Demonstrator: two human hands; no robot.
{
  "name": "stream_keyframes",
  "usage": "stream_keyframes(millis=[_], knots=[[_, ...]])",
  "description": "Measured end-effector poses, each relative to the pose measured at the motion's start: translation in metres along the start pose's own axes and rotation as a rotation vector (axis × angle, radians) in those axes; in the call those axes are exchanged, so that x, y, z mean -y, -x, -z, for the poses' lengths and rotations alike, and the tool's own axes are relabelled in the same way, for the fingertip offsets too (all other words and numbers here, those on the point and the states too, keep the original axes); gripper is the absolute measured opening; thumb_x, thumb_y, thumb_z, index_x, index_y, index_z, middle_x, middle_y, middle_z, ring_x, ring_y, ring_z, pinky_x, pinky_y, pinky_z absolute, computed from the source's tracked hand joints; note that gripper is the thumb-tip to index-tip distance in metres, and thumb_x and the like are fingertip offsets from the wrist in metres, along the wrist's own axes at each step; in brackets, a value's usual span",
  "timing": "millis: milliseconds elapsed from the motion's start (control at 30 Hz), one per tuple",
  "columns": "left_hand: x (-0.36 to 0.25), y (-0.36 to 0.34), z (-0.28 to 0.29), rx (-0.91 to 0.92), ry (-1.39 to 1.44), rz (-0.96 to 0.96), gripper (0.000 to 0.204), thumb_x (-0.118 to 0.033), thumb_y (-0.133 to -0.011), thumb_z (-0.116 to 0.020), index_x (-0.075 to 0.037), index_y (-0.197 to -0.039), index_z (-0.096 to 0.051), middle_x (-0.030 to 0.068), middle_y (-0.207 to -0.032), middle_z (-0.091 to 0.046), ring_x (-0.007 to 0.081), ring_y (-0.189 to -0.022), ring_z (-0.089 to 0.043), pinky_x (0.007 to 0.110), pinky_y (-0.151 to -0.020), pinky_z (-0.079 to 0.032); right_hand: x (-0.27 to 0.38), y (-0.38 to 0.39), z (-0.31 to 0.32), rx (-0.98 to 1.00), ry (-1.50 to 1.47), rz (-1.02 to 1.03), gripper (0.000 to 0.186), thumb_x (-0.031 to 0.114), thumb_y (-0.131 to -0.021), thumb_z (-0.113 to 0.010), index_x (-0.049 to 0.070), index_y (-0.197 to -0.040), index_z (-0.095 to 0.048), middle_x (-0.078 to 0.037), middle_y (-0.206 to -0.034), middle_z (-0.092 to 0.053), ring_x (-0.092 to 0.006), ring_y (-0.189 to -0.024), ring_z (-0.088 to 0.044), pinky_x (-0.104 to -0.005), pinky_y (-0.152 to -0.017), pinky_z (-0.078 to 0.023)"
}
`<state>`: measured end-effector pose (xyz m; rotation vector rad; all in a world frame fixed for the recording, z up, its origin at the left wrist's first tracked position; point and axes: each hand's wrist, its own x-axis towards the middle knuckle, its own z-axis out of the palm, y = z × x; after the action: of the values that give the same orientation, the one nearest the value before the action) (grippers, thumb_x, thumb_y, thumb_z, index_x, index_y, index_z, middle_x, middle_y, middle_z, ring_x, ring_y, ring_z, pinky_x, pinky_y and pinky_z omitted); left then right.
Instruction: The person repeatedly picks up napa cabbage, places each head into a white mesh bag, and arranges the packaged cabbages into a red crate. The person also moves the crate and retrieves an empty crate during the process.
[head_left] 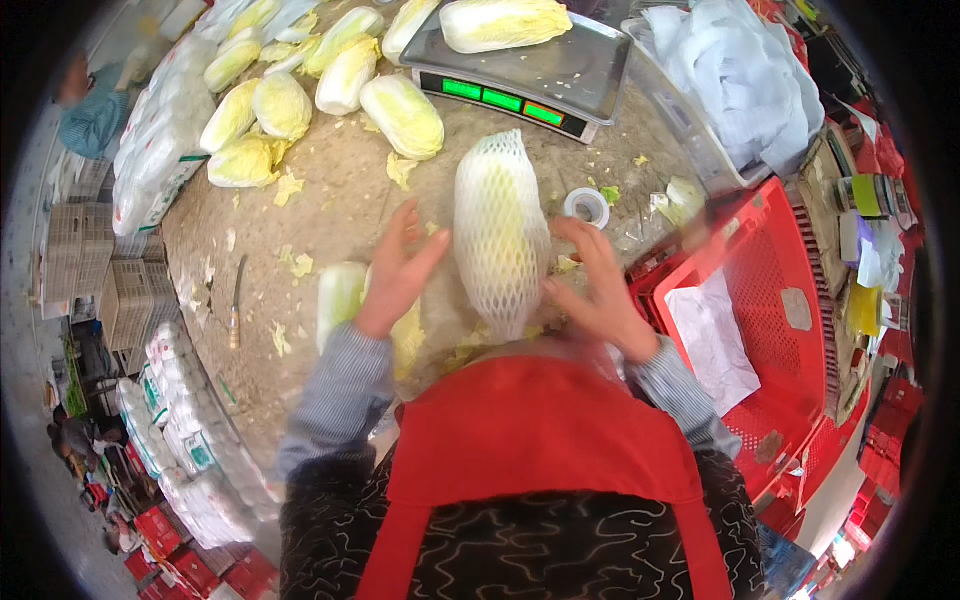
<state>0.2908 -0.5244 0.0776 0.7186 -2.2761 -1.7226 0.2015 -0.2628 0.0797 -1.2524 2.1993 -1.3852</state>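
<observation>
A napa cabbage (500, 230) in a white foam net sleeve lies lengthwise on the table in front of me. My left hand (400, 275) is just to its left, fingers apart and holding nothing. On the other side, my right hand (602, 295) is open, its fingertips beside the net's right edge; whether they touch it I cannot tell. A roll of tape (587, 208) lies beyond my right fingers. Partly behind my left wrist is another cabbage (338, 300), without a net.
Several bare cabbages (402, 117) lie at the far left. A scale (520, 65) carrying a cabbage stands at the back. A clear bin (680, 110) holds white foam nets (735, 75). To the right is a red crate (770, 310); at left lies a knife (236, 305).
</observation>
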Motion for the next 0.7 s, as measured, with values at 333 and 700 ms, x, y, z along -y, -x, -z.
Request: stream_keyframes(millis=[333, 700], knots=[[0.013, -0.010, -0.031, 0.552, 1.133, 0.494, 0.067, -0.047, -0.098, -0.042, 0.000, -0.145, -0.040, 0.0212, -0.135, -0.056, 0.0355, -0.118, -0.059, 0.046, -0.104, -0.048, 0.009, -0.002, -0.011, -0.143, -0.518, -0.229, 0.098, 0.034, -0.081, -0.079, 0.000, -0.154, -0.023, -0.022, -0.158, -0.024, -0.0347, -0.143, -0.032, -0.0440, -0.116, -0.029], [-0.087, -0.004, -0.133, 0.615, 0.148, -0.312, 0.067, -0.021, -0.086, -0.073, -0.006, -0.145, -0.043, 0.0121, -0.144, -0.048, 0.0255, -0.127, -0.050, 0.042, -0.103, -0.043, -0.065, 0.214, 0.122, -1.215, -1.253, -0.489, 0.051, 0.039, -0.098, -0.048, -0.001, -0.129, -0.056, -0.017, -0.115, -0.067, -0.0257, -0.101, -0.066, -0.0383, -0.088, -0.055]])
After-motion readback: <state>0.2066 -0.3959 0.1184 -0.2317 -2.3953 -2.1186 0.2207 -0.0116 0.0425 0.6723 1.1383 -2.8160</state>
